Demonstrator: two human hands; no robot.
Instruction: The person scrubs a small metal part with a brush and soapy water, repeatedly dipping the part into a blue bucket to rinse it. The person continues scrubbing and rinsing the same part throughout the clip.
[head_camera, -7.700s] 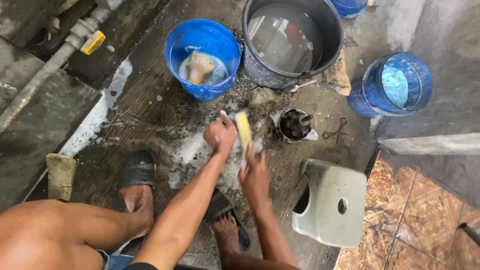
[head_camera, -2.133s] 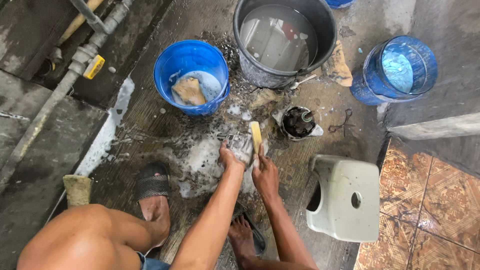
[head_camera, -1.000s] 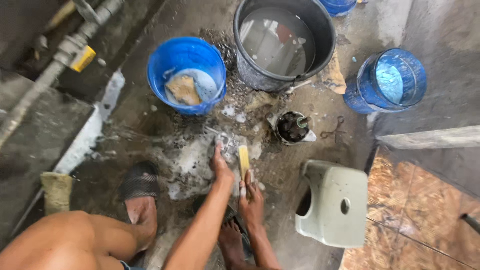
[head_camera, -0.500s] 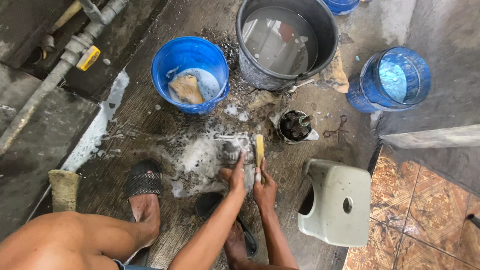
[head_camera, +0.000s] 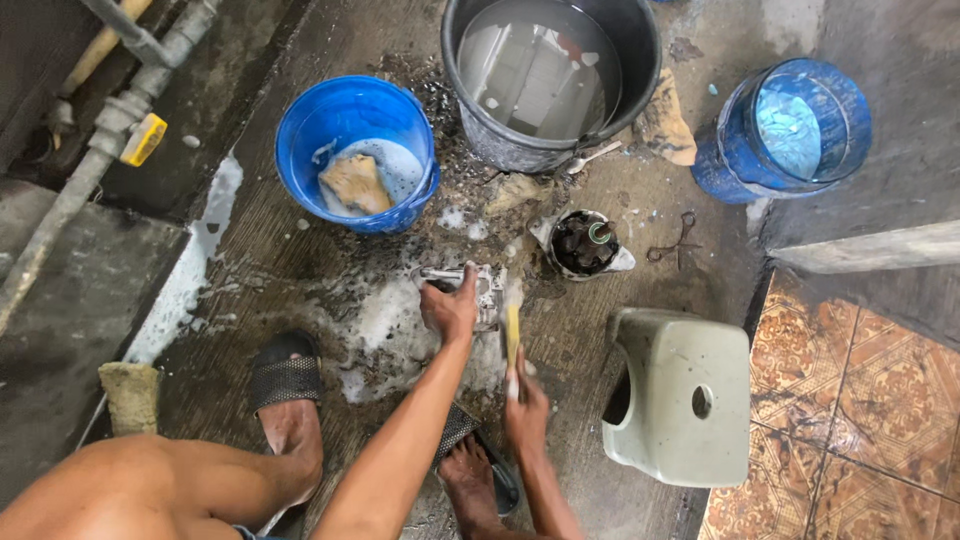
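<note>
Squatting on wet, soapy concrete, a person is pinning a small metal part (head_camera: 470, 290) with the clenched left hand (head_camera: 450, 310) while the right hand (head_camera: 525, 400), gripping a yellow brush (head_camera: 512, 335), is drawing back from its earlier forward scrubbing stroke.

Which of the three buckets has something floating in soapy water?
The open blue bucket at left, holding a tan lump in suds. The big grey bucket holds plain water; the other blue one is covered.
</note>
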